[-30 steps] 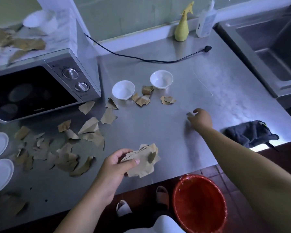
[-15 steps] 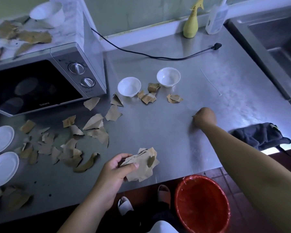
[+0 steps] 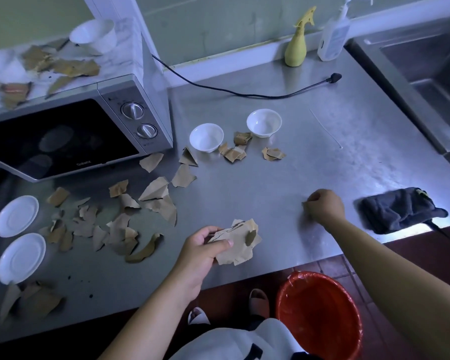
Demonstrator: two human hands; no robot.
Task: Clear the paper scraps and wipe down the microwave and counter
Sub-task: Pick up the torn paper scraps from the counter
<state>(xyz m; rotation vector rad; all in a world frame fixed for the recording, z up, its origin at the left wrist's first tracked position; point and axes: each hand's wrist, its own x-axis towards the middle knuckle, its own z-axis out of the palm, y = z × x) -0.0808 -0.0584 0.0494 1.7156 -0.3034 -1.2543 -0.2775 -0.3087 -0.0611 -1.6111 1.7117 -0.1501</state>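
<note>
Head view: early on — L hand (image 3: 200, 252) grips scrap wad (image 3: 238, 242), R hand (image 3: 325, 206) curled, hold unclear; most scraps (image 3: 109, 224) uncleared, no wiping yet.

The worktop (image 3: 283, 178) is brushed steel, smooth with a dull sheen, like the sink (image 3: 400, 63) at upper right. The paper scraps (image 3: 163, 207) are matt brown paper, creased, with rough torn edges. The microwave (image 3: 63, 136) has a satin silver casing and a glossy dark door. The bowls (image 3: 206, 136) and saucers (image 3: 16, 215) are glossy white. The cloth (image 3: 398, 209) is dark and nappy. The bucket (image 3: 320, 313) is shiny red plastic.
</note>
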